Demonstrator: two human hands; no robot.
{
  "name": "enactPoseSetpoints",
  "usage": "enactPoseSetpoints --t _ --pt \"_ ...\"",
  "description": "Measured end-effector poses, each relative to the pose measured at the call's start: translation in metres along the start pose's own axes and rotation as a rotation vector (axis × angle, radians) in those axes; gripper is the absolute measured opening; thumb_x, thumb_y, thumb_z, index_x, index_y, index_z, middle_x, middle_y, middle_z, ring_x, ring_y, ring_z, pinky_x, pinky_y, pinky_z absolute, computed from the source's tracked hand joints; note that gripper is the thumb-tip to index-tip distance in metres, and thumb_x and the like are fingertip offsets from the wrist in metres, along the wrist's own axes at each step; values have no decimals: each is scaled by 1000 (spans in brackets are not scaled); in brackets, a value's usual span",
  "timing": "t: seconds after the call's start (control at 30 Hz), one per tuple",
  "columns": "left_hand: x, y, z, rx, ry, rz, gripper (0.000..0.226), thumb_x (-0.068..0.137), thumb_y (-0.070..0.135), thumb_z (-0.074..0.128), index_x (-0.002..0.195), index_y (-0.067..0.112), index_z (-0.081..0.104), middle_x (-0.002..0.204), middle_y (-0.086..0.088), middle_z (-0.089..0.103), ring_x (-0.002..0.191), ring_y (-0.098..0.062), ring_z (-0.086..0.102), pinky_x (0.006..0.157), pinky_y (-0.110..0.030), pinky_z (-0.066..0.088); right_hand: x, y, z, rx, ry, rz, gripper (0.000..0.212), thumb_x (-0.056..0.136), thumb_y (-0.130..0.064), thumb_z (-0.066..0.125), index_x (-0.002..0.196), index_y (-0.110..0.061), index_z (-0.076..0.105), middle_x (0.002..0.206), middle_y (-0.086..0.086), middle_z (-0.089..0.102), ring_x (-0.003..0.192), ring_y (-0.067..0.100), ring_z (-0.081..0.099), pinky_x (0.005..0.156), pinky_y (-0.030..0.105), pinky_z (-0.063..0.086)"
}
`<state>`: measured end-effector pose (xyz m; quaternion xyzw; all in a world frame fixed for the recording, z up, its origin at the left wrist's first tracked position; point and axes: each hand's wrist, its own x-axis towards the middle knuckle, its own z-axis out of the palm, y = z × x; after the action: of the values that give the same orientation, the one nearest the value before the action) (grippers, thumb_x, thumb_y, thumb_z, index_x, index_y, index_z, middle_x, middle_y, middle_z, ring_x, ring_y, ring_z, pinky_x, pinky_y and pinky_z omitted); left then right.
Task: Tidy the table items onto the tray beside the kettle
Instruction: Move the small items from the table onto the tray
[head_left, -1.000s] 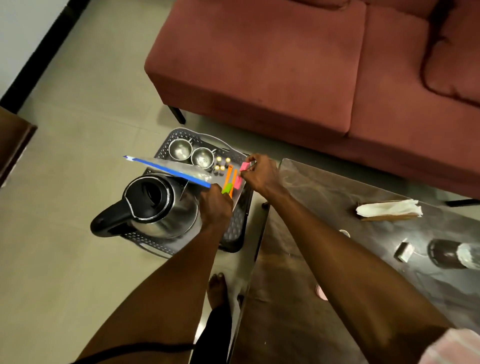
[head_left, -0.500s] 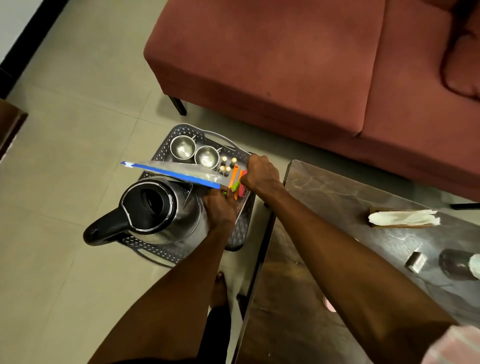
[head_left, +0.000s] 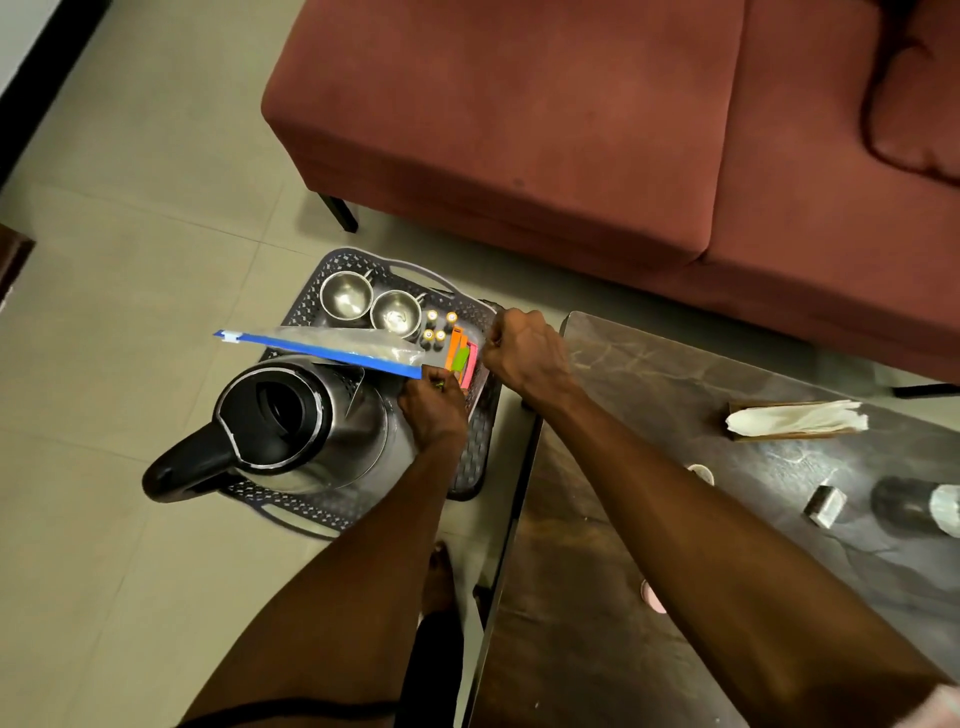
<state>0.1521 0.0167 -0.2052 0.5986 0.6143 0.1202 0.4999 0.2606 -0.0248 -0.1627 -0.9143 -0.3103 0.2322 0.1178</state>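
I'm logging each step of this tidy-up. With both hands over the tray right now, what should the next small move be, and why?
Probably lower the zip bag flat onto the tray and let go. The left hand holds it by one corner, tilted above the kettle, while the coloured strips already lie in the tray and the right hand holds nothing visible. Napkins wait on the table.

Shiny steel kettle (head_left: 306, 421), perforated plastic tray (head_left: 475, 457)

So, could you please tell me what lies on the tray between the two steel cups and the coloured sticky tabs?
In the head view, four small batteries stand on the tray between the steel cups and the coloured sticky tabs.
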Motion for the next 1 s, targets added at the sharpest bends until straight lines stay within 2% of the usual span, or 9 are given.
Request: enactPoseSetpoints --t 0.1,0.2,0.4,0.5,0.63,0.77,0.83,0.9,1.0 --pt "-4 -2 -2 36 -30 38 7 90 6 62 96 2 65 101 -24 69 104 -39 64 96 -43 50 -6 5 -3 16 8 29 28 90 -30 56 111 -13 62 111 13 63 103 33 60 86 41 52" --pt "-8 -2 -8 109 -24 81 12 89 6 65 101 3 67 108 -19 69 107 -31 64 91 -22 44 -12 10 -6 56 22 59 25 90 -32 55 105 -15 64 106 10 66 100 30 60 83 39 51" --pt "-27 3 -19 230 -11 224 11 89 4 63 99 4 66 111 -17 64 105 -30 62 91 -38 50 -32 27 -16 152 43 110 15 88 -27 61 97 -15 65 91 9 68 86 27 64 80 43 58" --pt "-45 10 -18 380 22 295 13 91 17 63 103 13 62 115 -10 55 104 -29 59 86 -40 48 -52 42 -24 197 71 130 9 89 -24 62 94 -16 65 91 5 68 86 25 64 78 42 58" --pt "-82 27 -1 461 27 354 17 93 28 59 107 18 61 113 -6 56 100 -29 61 82 -39 48 -88 72 -37 257 146 171 6 92 -27 60 91 -22 63 91 2 67 84 21 60 83 39 54" --pt "-134 30 28 445 -86 430 22 92 28 59 110 14 61 116 -9 58 106 -27 60 93 -40 48 -130 115 -54 283 139 241 23 94 -33 61 114 -22 64 107 3 68 100 21 60 91 36 50" --pt "-164 27 44 448 -134 465 22 91 27 62 110 15 62 114 -7 60 104 -24 60 92 -39 48 -152 140 -63 310 141 292 29 93 -33 62 120 -23 63 110 3 69 105 22 62 93 37 51" --pt "-199 23 61 440 -188 465 21 89 26 63 109 18 61 111 -4 61 101 -23 61 87 -38 49 -178 168 -70 342 143 367 32 91 -32 63 122 -25 62 108 2 70 105 22 64 89 33 48" --pt "-244 13 83 448 -290 445 21 87 24 65 108 20 62 110 -4 62 102 -25 62 86 -39 49 -219 211 -78 365 166 466 32 87 -33 64 118 -27 63 116 5 68 113 28 62 92 37 47"
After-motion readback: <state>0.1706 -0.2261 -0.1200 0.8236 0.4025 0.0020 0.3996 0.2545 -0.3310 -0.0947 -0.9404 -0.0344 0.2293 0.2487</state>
